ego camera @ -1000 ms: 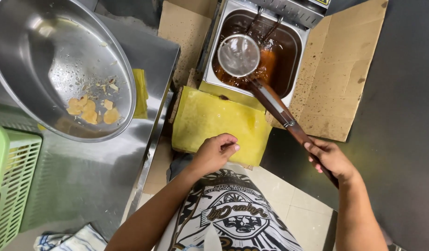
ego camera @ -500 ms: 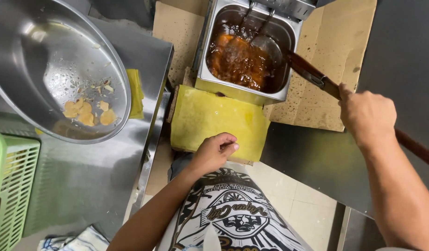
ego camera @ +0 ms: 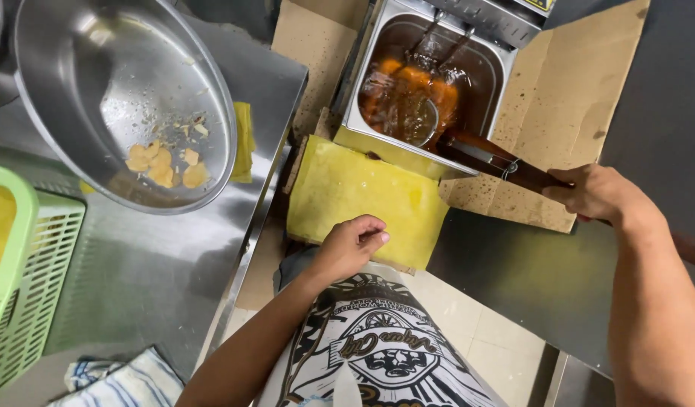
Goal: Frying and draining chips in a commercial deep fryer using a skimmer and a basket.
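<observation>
Head view: the right hand (ego camera: 600, 194) is clenched around the skimmer handle (ego camera: 498, 160), whose long axis runs toward ten o'clock into the fryer (ego camera: 430, 83). The left hand (ego camera: 351, 245), loosely curled, rests on the yellow cloth (ego camera: 358, 188).

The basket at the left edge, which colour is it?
Light green basket, slotted walls, seen in the head view, the only one.

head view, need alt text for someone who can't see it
The right hand holds a skimmer by its dark handle, its scoop dipped in a fryer of brown oil with orange food. The left hand rests on a yellow cloth; a steel bowl with a few chips sits on the counter beside a green basket.
</observation>
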